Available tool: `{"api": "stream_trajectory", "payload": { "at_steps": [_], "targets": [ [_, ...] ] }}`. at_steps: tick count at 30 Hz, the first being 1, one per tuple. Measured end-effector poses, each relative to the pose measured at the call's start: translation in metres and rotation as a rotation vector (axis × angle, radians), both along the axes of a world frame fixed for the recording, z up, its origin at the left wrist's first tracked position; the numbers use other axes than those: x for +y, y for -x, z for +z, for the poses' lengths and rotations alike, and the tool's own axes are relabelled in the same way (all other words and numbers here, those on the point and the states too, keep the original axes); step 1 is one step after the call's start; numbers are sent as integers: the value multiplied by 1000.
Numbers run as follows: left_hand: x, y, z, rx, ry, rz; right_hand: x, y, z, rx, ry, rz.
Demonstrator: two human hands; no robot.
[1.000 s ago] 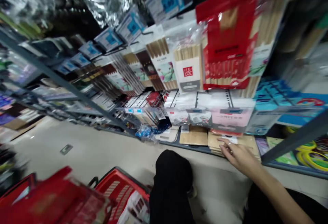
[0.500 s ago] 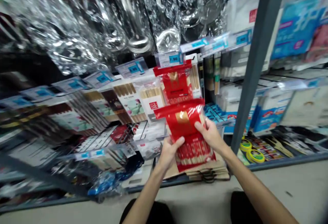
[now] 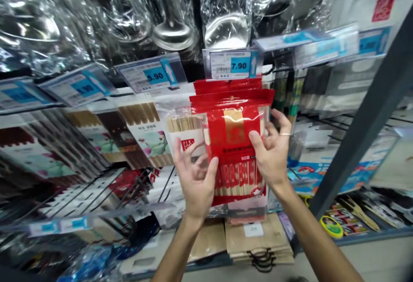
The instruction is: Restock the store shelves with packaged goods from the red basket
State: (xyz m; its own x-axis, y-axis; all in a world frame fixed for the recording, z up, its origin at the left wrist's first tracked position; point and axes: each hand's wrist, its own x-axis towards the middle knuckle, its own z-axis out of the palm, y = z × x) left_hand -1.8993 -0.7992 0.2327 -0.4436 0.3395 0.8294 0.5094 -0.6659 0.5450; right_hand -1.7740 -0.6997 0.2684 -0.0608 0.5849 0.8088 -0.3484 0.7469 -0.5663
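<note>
A red plastic pack of disposable chopsticks (image 3: 234,129) hangs upright in front of the rack, just below a 7.90 price tag (image 3: 230,64). Its lower window shows a row of paired sticks. My right hand (image 3: 274,157) grips its right edge, thumb on the front and fingers partly behind. At the left edge is my left hand (image 3: 196,183), open with fingers spread, its thumb beside or lightly touching the pack. Behind the fingers of that hand hangs a clear pack of wooden chopsticks (image 3: 183,123). Another red pack (image 3: 227,85) shows just above and behind the held one.
Wrapped metal ladles (image 3: 172,32) hang above. More chopstick packs (image 3: 146,129) fill hooks on the left. A grey upright post (image 3: 361,114) slants down the right side. Brown paper packages (image 3: 258,239) lie on the bottom shelf.
The red pack has risen from low in front of the rack to just under the price tag. My left hand has loosened from its edge and spread its fingers. The view is closer.
</note>
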Motion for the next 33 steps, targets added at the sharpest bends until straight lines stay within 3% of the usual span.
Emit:
{"api": "stream_trajectory", "payload": {
  "at_steps": [3, 5, 14, 18, 27, 33],
  "targets": [
    [-4, 13, -7, 311, 38, 182, 6, 5, -4, -39, -71, -129],
    [-5, 16, -11, 414, 61, 225, 10, 4, -4, -58, -123, -195],
    [-6, 11, -5, 421, 28, 232, 8, 8, 28, -115, -202, -288],
    [-7, 9, -3, 383, 25, 228, 10, 10, 36, -128, -208, -238],
    [-11, 4, -1, 361, 55, 172, 11, 5, 35, -126, -71, -115],
    [-7, 8, -11, 309, 158, 102, 16, 8, 27, -93, -80, -86]
  ]
}}
